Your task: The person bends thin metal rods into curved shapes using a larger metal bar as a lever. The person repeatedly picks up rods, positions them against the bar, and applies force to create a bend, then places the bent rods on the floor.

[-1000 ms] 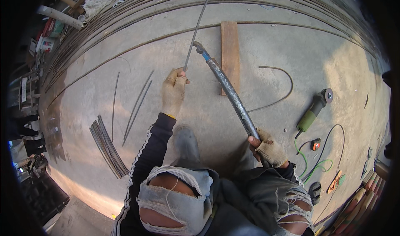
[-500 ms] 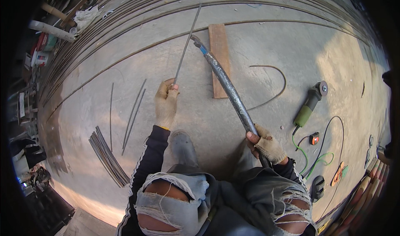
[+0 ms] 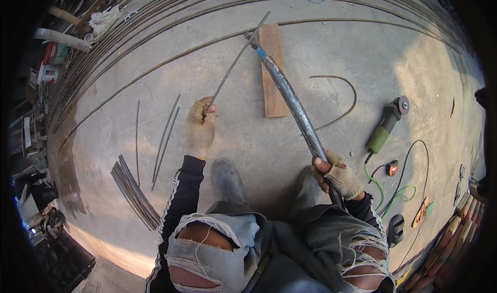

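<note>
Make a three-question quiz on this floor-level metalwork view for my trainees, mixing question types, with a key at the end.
1. What does the left hand hold?
a) a tape measure
b) a thin metal rod
c) a power cord

2. True or false: the angle grinder lies on the floor to the right of the wooden plank.

3. Fill in: the right hand grips a long pipe-handled tool; the band near its far end is ____.

Key: 1. b; 2. true; 3. blue

two hands [image 3: 200, 130], one pipe [image 3: 296, 107], one plank [image 3: 273, 94], one grinder [image 3: 386, 126]
</note>
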`<state>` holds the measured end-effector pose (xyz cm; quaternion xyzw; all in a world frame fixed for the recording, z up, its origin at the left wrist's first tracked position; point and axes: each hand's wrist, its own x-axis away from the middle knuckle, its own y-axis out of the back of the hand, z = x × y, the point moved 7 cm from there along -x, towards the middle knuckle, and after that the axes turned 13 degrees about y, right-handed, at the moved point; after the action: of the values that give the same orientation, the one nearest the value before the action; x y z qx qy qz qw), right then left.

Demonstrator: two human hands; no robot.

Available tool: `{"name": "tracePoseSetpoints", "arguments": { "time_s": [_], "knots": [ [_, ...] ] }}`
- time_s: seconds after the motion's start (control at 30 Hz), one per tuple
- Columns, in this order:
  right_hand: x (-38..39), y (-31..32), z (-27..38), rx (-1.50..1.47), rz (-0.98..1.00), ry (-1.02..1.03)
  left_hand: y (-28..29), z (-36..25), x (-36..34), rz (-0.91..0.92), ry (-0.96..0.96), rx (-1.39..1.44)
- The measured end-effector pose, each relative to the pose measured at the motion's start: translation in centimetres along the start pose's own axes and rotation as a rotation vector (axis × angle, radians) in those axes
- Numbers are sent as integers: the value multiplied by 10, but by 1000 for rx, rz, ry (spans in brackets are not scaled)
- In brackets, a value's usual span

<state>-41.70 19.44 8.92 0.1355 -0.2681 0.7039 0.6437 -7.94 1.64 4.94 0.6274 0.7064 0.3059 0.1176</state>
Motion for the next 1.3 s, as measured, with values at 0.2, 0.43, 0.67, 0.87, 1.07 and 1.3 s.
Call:
{"name": "tracePoseSetpoints", "arguments": {
  "time_s": [0.2, 0.43, 0.67, 0.87, 1.07, 1.3],
  "knots": [
    [3, 2, -4, -1, 25, -8, 0, 1, 3, -35, -42, -132],
    [2, 0, -8, -52, 27, 12, -16, 9, 6, 92, 72, -102],
    [3, -2, -12, -57, 18, -2, -37, 11, 18, 179, 127, 119],
    [2, -5, -12, -50, 19, 16, -42, 6, 20, 223, 187, 80],
    [0, -6, -10, -39, 31, 7, -39, -4, 36, 29, 91, 7],
    [-3, -8, -10, -25, 56, -10, -38, 3, 48, 18, 172, 52]
  ]
}}
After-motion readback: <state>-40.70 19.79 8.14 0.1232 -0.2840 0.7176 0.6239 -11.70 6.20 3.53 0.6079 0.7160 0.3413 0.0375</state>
